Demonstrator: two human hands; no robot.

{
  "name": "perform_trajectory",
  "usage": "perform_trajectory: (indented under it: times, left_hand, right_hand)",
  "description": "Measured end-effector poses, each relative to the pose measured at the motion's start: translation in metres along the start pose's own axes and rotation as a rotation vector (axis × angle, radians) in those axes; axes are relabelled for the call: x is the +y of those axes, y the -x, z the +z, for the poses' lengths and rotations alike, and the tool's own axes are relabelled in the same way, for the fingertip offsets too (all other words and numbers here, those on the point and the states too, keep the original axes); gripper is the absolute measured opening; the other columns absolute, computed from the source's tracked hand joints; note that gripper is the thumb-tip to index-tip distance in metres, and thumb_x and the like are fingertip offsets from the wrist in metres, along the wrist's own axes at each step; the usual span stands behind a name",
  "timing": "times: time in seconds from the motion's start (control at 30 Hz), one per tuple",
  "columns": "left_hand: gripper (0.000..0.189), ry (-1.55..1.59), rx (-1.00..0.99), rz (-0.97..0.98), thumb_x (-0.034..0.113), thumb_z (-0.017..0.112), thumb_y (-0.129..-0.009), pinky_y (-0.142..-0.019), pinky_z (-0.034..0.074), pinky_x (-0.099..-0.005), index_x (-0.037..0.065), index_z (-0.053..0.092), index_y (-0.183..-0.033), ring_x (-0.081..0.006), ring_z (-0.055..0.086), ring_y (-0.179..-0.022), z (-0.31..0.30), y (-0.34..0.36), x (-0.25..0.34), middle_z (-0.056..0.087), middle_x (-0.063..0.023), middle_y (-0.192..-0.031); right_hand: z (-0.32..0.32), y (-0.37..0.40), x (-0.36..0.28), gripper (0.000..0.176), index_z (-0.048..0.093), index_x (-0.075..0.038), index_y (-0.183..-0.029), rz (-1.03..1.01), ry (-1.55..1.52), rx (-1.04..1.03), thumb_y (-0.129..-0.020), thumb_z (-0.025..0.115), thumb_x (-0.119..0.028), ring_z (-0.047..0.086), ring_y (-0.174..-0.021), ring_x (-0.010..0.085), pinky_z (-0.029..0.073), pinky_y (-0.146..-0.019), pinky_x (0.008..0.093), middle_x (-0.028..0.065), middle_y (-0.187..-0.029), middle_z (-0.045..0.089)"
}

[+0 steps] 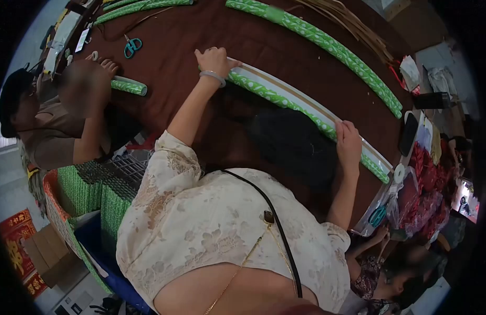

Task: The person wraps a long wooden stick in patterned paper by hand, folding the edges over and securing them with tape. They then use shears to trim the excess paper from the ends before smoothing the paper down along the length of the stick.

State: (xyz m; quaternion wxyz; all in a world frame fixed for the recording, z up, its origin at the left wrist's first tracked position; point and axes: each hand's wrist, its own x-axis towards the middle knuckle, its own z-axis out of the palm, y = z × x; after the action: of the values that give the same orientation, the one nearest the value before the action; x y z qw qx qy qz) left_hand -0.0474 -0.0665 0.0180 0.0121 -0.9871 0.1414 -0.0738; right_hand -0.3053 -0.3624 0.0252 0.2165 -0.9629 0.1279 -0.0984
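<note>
A long green roll of patterned paper (282,97) lies across the table in front of me, with a white edge and a tan strip along its far side. My left hand (215,62) is closed round its left end, fingers curled and thumb pointing along the strip. Farther right, my right hand (349,140) grips the same roll near its other end, fingers bent over the far edge. Beyond it lies another long green patterned roll (332,44).
Blue-handled scissors (131,47) lie on the brown-covered table (164,63). A co-worker (59,121) at left has a hand by a shorter green roll (130,86). Tan strips (353,26) lie at the back. A black object (409,127) and red plastic-wrapped goods (424,178) sit at right.
</note>
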Motion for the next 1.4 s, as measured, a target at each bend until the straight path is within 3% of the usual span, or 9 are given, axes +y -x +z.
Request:
perform_trajectory:
  times: [0.27,0.33,0.43,0.57,0.67,0.77,1.03,1.13,1.4]
  left_hand:
    - [0.061,-0.042,-0.188,0.012,0.066,0.061,-0.067,-0.091,0.036,-0.0534,0.007,0.066,-0.082,-0.0265,0.063,-0.082,-0.003,-0.006,0.003,0.066,-0.0111,-0.086]
    - [0.062,-0.015,-0.216,-0.029,0.063,0.066,-0.064,-0.097,0.032,-0.0538,0.007,0.067,-0.089,-0.027,0.062,-0.093,-0.01,-0.002,0.007,0.067,-0.0105,-0.089]
    - [0.064,-0.012,-0.238,-0.027,0.064,0.067,-0.061,-0.097,0.031,-0.0556,0.007,0.067,-0.09,-0.028,0.061,-0.094,-0.01,-0.003,0.006,0.067,-0.0103,-0.092]
    - [0.064,-0.017,-0.288,-0.027,0.064,0.068,-0.06,-0.094,0.033,-0.0546,0.007,0.067,-0.089,-0.0267,0.062,-0.092,-0.018,-0.004,0.008,0.067,-0.0098,-0.089]
    - [0.064,-0.012,-0.253,-0.012,0.064,0.068,-0.06,-0.093,0.034,-0.0537,0.007,0.066,-0.088,-0.0267,0.063,-0.088,-0.013,-0.003,0.007,0.067,-0.0096,-0.087]
    - [0.063,-0.013,-0.257,-0.019,0.064,0.068,-0.06,-0.093,0.034,-0.0536,0.007,0.066,-0.088,-0.0274,0.064,-0.086,-0.012,-0.004,0.008,0.068,-0.0094,-0.086]
    - [0.063,0.013,-0.219,-0.054,0.064,0.068,-0.059,-0.094,0.033,-0.0543,0.008,0.066,-0.089,-0.0283,0.063,-0.09,-0.008,-0.004,0.007,0.068,-0.0103,-0.085]
    - [0.064,0.008,-0.168,-0.049,0.064,0.069,-0.059,-0.095,0.032,-0.0547,0.008,0.067,-0.09,-0.0293,0.063,-0.092,-0.002,-0.002,0.007,0.068,-0.011,-0.085]
    - [0.061,0.016,-0.18,-0.023,0.063,0.068,-0.06,-0.096,0.03,-0.0537,0.007,0.066,-0.087,-0.0313,0.061,-0.096,-0.003,-0.001,0.006,0.068,-0.0097,-0.085]
  right_hand:
    - [-0.001,0.002,-0.002,0.033,0.063,-0.002,-0.092,0.047,0.033,0.011,-0.094,0.043,-0.029,0.055,-0.088,0.0283,0.044,-0.077,0.0381,0.0084,-0.1,0.059]
    - [0.002,0.002,0.001,0.032,0.064,-0.003,-0.092,0.03,0.018,0.01,-0.093,0.045,-0.029,0.056,-0.089,0.0279,0.043,-0.077,0.0387,0.0083,-0.101,0.058]
    - [0.0,0.0,0.005,0.029,0.064,-0.004,-0.092,0.033,-0.004,-0.001,-0.091,0.048,-0.029,0.056,-0.089,0.0266,0.043,-0.078,0.039,0.0076,-0.1,0.059]
    - [0.0,-0.003,0.012,0.023,0.065,-0.006,-0.091,0.052,-0.037,0.029,-0.087,0.054,-0.026,0.057,-0.087,0.0247,0.043,-0.078,0.0385,0.0062,-0.095,0.061]
    - [0.001,-0.009,0.016,0.018,0.065,-0.007,-0.088,0.137,-0.225,0.055,-0.082,0.059,-0.023,0.058,-0.084,0.0229,0.042,-0.077,0.0379,0.0044,-0.09,0.061]
    - [0.003,-0.02,0.005,0.013,0.065,-0.008,-0.084,0.041,-0.129,0.08,-0.079,0.062,-0.019,0.058,-0.081,0.023,0.043,-0.073,0.0364,0.0044,-0.086,0.061]
    - [0.023,-0.063,-0.036,0.008,0.065,-0.009,-0.08,-0.209,-0.163,-0.149,-0.075,0.065,-0.015,0.056,-0.08,0.0234,0.045,-0.07,0.036,0.0036,-0.079,0.058]
    - [0.031,-0.073,-0.036,0.01,0.064,-0.008,-0.08,-0.339,-0.065,-0.135,-0.074,0.067,-0.015,0.056,-0.078,0.024,0.046,-0.069,0.0358,0.0055,-0.079,0.056]
    - [0.042,-0.075,-0.032,0.01,0.063,-0.011,-0.077,-0.394,0.017,-0.052,-0.072,0.067,-0.018,0.054,-0.077,0.0231,0.044,-0.07,0.0363,0.0044,-0.076,0.053]
